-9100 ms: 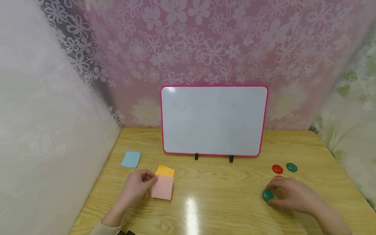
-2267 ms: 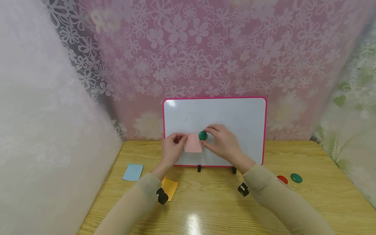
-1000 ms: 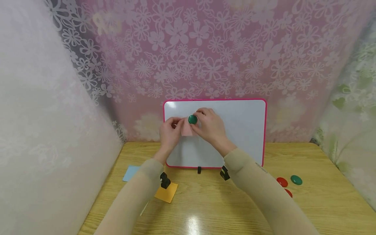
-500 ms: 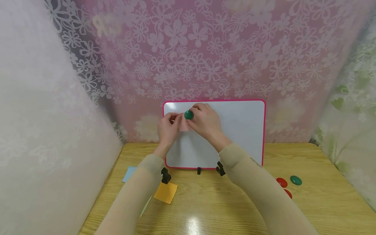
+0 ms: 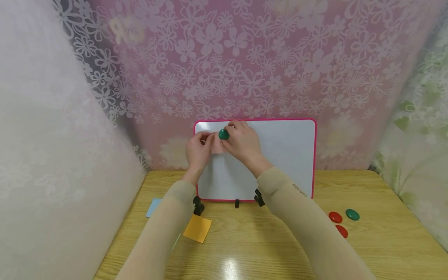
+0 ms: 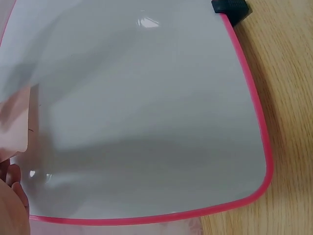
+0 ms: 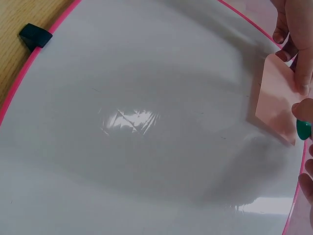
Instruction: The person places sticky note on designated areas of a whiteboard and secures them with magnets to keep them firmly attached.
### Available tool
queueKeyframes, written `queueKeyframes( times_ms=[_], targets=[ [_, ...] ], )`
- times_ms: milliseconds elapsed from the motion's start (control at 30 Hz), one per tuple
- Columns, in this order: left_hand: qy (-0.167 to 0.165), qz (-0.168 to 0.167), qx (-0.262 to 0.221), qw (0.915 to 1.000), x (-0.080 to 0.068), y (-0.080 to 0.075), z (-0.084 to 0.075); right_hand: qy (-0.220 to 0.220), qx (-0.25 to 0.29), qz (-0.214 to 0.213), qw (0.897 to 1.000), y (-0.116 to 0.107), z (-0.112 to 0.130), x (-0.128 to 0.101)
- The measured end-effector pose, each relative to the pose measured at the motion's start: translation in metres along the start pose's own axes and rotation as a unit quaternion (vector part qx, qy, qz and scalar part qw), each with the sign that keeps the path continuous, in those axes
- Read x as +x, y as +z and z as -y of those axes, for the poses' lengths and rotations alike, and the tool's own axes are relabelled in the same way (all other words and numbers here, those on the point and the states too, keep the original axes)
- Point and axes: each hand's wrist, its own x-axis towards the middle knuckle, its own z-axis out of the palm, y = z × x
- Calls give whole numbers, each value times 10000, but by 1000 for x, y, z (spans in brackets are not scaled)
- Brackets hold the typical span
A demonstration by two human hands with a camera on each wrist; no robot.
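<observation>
A white board [image 5: 280, 155] with a pink frame stands upright at the back of the wooden table [image 5: 385, 237]. My left hand [image 5: 204, 139] pinches a pink paper note [image 5: 217, 146] against the board's upper left part. My right hand [image 5: 232, 134] grips a green round magnet [image 5: 224, 134] at the note's top edge. The right wrist view has the pink note [image 7: 275, 100] flat on the board [image 7: 146, 122], the green magnet [image 7: 303, 130] at its corner and fingers [image 7: 299, 44] on its edge. In the left wrist view only a strip of the note [image 6: 14, 127] shows.
An orange note [image 5: 197, 228] and a blue note [image 5: 152, 207] lie on the table at the front left, partly under my left arm. Two red magnets [image 5: 335, 217] and a second green magnet [image 5: 352, 214] lie at the right. Patterned curtains close in three sides.
Both hands have slid the pink note and the green magnet up and to the left across the board, towards its upper left corner. The things on the table have not moved.
</observation>
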Motion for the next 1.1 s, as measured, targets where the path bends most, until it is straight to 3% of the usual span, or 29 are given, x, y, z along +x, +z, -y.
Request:
queueKeyframes(
  times_ms=[433, 1100],
  targets=[
    [92, 10, 49, 9999, 3, 2, 0, 93, -202, 214, 9995, 3, 1, 6],
    [-89, 68, 98, 9999, 0, 5, -3, 142, -511, 386, 9978, 6, 6, 10]
  ],
)
